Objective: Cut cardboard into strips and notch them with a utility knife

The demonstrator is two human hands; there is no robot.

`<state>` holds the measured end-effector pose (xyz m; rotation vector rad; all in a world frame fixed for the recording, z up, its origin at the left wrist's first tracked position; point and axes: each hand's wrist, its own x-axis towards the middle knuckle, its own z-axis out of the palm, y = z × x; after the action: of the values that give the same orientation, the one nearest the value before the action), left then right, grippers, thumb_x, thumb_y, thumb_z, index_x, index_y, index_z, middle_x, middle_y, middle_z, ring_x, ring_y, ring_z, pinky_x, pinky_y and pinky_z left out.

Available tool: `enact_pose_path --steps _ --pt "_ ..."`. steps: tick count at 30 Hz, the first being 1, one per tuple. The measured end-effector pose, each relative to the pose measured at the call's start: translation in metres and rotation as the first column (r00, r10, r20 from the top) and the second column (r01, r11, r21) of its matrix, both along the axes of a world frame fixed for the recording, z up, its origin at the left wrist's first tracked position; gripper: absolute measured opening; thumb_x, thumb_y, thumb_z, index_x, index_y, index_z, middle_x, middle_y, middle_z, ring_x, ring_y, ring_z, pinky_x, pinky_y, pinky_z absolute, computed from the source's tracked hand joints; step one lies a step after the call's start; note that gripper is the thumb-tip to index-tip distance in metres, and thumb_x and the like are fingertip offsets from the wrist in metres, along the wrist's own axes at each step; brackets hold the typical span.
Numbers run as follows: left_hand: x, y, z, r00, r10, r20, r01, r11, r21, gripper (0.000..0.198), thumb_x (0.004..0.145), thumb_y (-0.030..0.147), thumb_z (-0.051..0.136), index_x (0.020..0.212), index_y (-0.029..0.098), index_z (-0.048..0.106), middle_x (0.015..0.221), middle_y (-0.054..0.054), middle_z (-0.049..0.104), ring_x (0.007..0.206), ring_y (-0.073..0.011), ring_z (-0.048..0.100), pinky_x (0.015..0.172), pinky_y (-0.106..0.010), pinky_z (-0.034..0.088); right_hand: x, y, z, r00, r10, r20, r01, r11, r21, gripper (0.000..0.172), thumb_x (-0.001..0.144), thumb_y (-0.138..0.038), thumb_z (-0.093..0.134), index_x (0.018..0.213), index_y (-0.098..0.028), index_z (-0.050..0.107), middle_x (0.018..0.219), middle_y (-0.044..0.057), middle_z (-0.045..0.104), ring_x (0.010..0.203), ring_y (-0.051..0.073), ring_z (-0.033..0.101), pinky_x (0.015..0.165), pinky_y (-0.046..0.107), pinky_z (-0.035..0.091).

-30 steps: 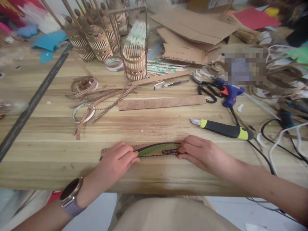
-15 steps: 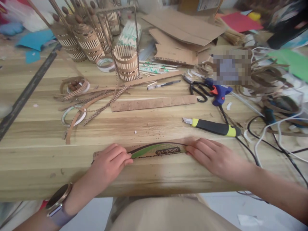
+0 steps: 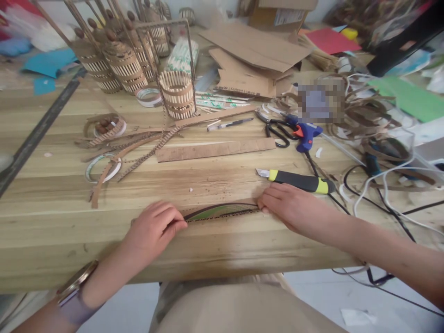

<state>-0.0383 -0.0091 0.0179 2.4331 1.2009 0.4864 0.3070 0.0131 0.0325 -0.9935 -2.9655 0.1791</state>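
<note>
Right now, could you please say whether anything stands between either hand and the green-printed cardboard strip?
Nothing visible does: left hand and right hand both hold the strip; the utility knife lies beyond it.

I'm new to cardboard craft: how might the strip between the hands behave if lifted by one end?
The cardboard strip is probably light, as it looks thin. Being long and narrow, it may flex or sag. Its corrugated-looking edge suggests some stiffness, but it could crease where the left hand and right hand pinch it.
</note>
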Motion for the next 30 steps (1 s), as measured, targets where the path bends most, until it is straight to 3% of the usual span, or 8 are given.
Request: enact_pose_path --steps 6,10,13,16,19,22,26,30 --pt "0.001 0.008 0.007 0.997 0.065 -0.033 -0.070 0.984 -0.164 0.029 0.096 0.032 0.051 0.072 0.022 0.061 0.069 0.001 0.064 0.074 -0.0179 0.056 0.066 -0.029 0.045 -0.002 0.010 0.006 0.997 -0.076 -0.034 0.067 0.973 -0.221 0.026 0.094 -0.007 0.034 0.088 -0.019 0.056 0.091 0.007 0.061 0.073 0.019 0.060 0.065 0.032 0.047" --pt "0.002 0.012 0.009 0.992 0.123 -0.019 -0.124 0.968 -0.219 0.021 0.091 0.031 0.056 0.073 0.022 0.062 0.067 0.001 0.061 0.072 -0.0186 0.056 0.061 -0.027 0.045 -0.001 0.015 0.007 0.991 -0.125 -0.050 0.102 0.937 -0.333 0.021 0.100 -0.020 0.034 0.090 -0.022 0.052 0.093 0.004 0.060 0.076 0.017 0.062 0.068 0.030 0.047" --pt "0.004 0.016 0.009 0.984 0.169 -0.049 -0.176 0.950 -0.256 0.017 0.087 0.030 0.060 0.073 0.021 0.060 0.069 0.002 0.058 0.069 -0.0175 0.056 0.058 -0.026 0.044 -0.002 0.022 0.008 0.981 -0.187 0.047 0.191 0.911 -0.364 0.016 0.100 -0.026 0.040 0.087 -0.023 0.049 0.091 0.003 0.061 0.076 0.017 0.064 0.067 0.028 0.045" --pt "0.004 0.021 0.009 0.980 0.164 -0.110 -0.186 0.952 -0.243 0.017 0.086 0.030 0.062 0.072 0.020 0.060 0.077 0.000 0.058 0.074 -0.0180 0.055 0.065 -0.028 0.045 -0.005 0.025 0.009 0.942 -0.259 0.215 0.311 0.913 -0.265 0.017 0.098 -0.036 0.048 0.090 -0.022 0.051 0.092 0.004 0.064 0.073 0.019 0.065 0.056 0.027 0.038" --pt "0.000 0.022 0.006 0.977 0.152 -0.152 -0.180 0.964 -0.196 0.018 0.087 0.033 0.064 0.074 0.021 0.062 0.083 -0.001 0.057 0.082 -0.0199 0.054 0.074 -0.031 0.046 -0.005 0.020 0.008 0.912 -0.293 0.286 0.336 0.935 -0.112 0.021 0.099 -0.041 0.047 0.094 -0.021 0.052 0.091 0.005 0.065 0.062 0.017 0.062 0.046 0.026 0.024" --pt "-0.006 0.017 0.001 0.981 0.144 -0.130 -0.160 0.979 -0.124 0.020 0.092 0.035 0.060 0.077 0.022 0.064 0.088 -0.001 0.057 0.088 -0.0209 0.052 0.080 -0.034 0.044 -0.002 0.011 0.004 0.914 -0.316 0.253 0.334 0.942 -0.032 0.021 0.101 -0.039 0.044 0.093 -0.021 0.052 0.086 0.003 0.065 0.055 0.014 0.058 0.044 0.026 0.019" --pt "-0.017 0.010 -0.005 0.985 0.142 -0.096 -0.144 0.990 -0.009 0.024 0.097 0.034 0.051 0.080 0.022 0.063 0.093 -0.002 0.058 0.089 -0.0206 0.051 0.081 -0.033 0.043 0.008 0.003 -0.005 0.909 -0.371 0.190 0.382 0.924 -0.022 0.020 0.102 -0.031 0.038 0.090 -0.022 0.051 0.087 0.001 0.064 0.056 0.013 0.058 0.045 0.026 0.022" --pt "-0.033 0.007 -0.016 0.968 0.208 -0.137 -0.179 0.963 0.200 0.025 0.100 0.033 0.042 0.086 0.022 0.060 0.093 -0.004 0.058 0.088 -0.0225 0.054 0.077 -0.036 0.042 0.015 -0.001 -0.010 0.907 -0.388 0.164 0.388 0.921 0.032 0.021 0.101 -0.027 0.037 0.089 -0.021 0.053 0.083 0.002 0.061 0.053 0.012 0.053 0.044 0.026 0.021"
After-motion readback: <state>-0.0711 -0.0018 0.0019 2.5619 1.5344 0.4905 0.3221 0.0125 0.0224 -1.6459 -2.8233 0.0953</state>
